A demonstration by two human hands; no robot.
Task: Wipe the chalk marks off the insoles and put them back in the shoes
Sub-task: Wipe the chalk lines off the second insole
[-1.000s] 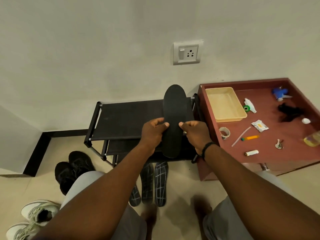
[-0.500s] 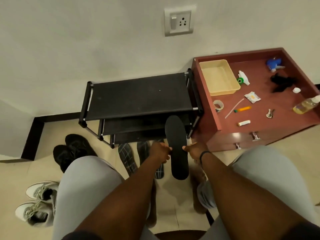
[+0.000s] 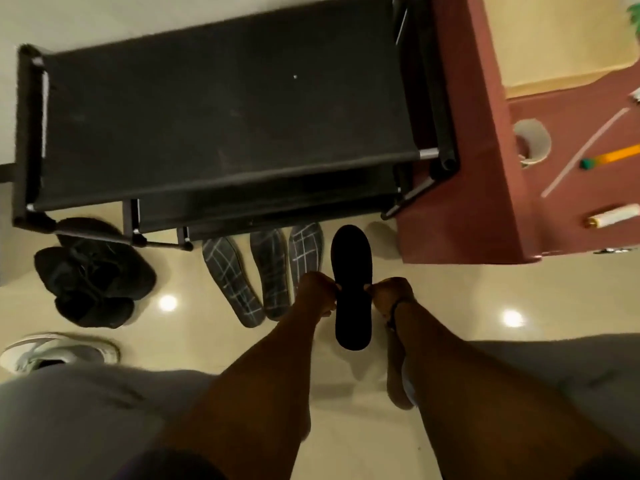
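Note:
A plain black insole hangs lengthwise just above the floor. My left hand pinches its left edge and my right hand pinches its right edge. Three dark insoles with white chalk grid lines lie side by side on the floor to the left of it. A pair of black shoes sits further left, by the rack's leg. The toe of a white and grey sneaker shows at the left edge.
A black fabric shoe rack stands against the wall ahead. A reddish-brown cabinet on the right carries a tape roll, an orange marker, a white stick and a yellow tray. My knees fill the bottom.
Both hands have brought the black insole down from in front of the rack's top shelf to floor level beside the chalked insoles. My head has tilted further down.

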